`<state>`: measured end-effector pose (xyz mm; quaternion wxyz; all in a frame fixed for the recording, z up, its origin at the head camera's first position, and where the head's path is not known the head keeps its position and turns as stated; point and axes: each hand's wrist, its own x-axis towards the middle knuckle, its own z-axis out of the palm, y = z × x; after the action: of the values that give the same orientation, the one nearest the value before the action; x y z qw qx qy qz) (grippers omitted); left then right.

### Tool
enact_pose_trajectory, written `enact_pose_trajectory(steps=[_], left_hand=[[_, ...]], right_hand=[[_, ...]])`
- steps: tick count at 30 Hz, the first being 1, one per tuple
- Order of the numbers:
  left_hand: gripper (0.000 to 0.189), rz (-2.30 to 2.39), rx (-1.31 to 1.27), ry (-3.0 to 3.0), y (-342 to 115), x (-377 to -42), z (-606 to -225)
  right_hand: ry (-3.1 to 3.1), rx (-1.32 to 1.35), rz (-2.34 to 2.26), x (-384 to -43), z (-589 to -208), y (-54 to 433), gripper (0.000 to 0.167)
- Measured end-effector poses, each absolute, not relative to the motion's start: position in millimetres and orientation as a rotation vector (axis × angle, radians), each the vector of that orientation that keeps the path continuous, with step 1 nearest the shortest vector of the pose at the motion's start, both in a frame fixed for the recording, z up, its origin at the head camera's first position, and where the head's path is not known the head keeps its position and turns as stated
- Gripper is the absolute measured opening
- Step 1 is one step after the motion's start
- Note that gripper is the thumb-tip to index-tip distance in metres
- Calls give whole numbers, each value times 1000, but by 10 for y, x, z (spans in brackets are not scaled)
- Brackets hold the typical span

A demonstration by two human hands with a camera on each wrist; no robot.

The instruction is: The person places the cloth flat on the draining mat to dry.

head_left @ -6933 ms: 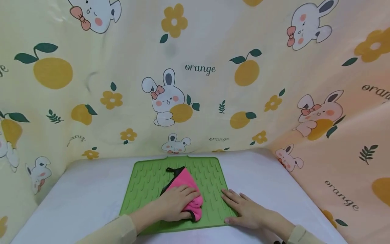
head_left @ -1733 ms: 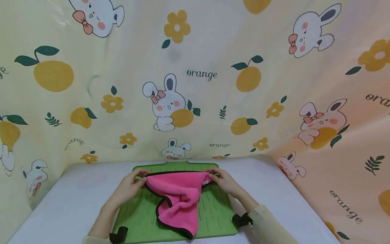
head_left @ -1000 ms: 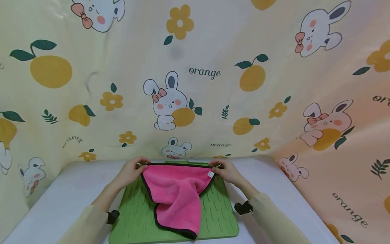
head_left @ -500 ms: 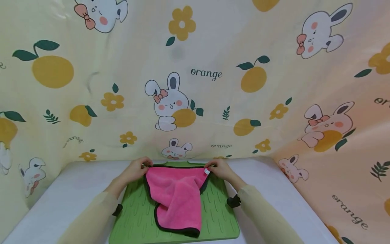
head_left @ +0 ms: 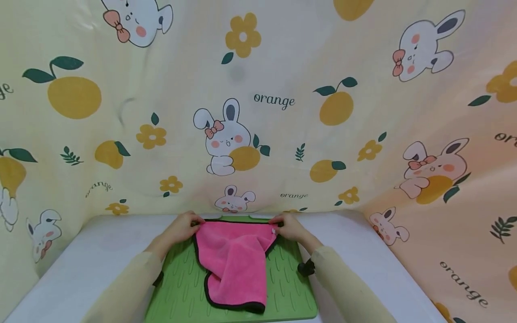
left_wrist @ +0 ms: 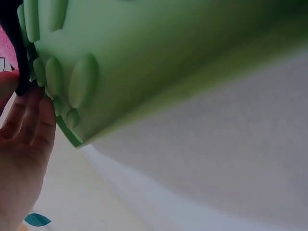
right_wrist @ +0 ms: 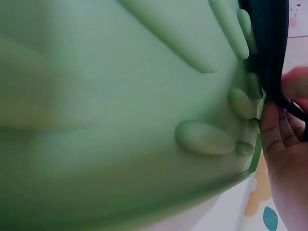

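A pink cloth (head_left: 238,260) with black edging lies over the green ridged mat (head_left: 288,291) in the head view. My left hand (head_left: 182,229) pinches its far left corner, and my right hand (head_left: 292,229) pinches the far right one, beside a small white tag. The far edge runs nearly straight between them, while the near part lies folded and narrower. In the left wrist view the thumb and fingers of that hand (left_wrist: 24,139) hold the black edging (left_wrist: 18,53). Black edging (right_wrist: 269,53) also sits between the thumb and fingers in the right wrist view.
The mat lies on a white-covered table (head_left: 109,251). Behind it rises a cream sheet (head_left: 274,139) printed with rabbits and oranges, which continues along the right side. Small black devices, such as the one at the right wrist (head_left: 306,268), are worn on both wrists.
Earlier the left hand rested on the bunched cloth and the right on the mat. Since then both hands have taken its corners and spread the far edge; lately they have come slightly closer together.
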<state>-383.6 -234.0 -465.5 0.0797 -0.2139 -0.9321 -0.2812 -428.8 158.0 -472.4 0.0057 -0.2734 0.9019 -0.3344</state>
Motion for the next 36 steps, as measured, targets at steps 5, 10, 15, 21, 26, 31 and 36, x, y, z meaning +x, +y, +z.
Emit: enact_pose_trajectory(steps=[5,10,15,21,26,31,36], left_hand=[[20,-794,-669,-2811,-2327,-3862,-4630],[28,-764,-663,-2871,-2311,-3860,-4598],[29,-726,-655,-2911,-2283,-3840,-4585],[30,-687,-682,-2921,-2269,-3821,-4585],[31,-682,-710,-2927,-2294,-3828,-4613],[32,-749,-698,-2940,-2329,-3800,-4605],[32,-805,-699,-2918,-2369,-3742,-4565]], right_hand=[[2885,-893,-988,-4346,-4720,1588,33],[2927,-945,-996,-4393,-4735,1603,31],[2940,-963,-996,-4396,-4792,1632,32],[2935,-1071,-954,-4408,-4833,1644,32],[2918,-1083,-923,-4416,-4839,1634,32],[2913,-990,-966,-4355,-4805,1648,38],[2927,-907,-1059,-4206,-4673,1688,43]])
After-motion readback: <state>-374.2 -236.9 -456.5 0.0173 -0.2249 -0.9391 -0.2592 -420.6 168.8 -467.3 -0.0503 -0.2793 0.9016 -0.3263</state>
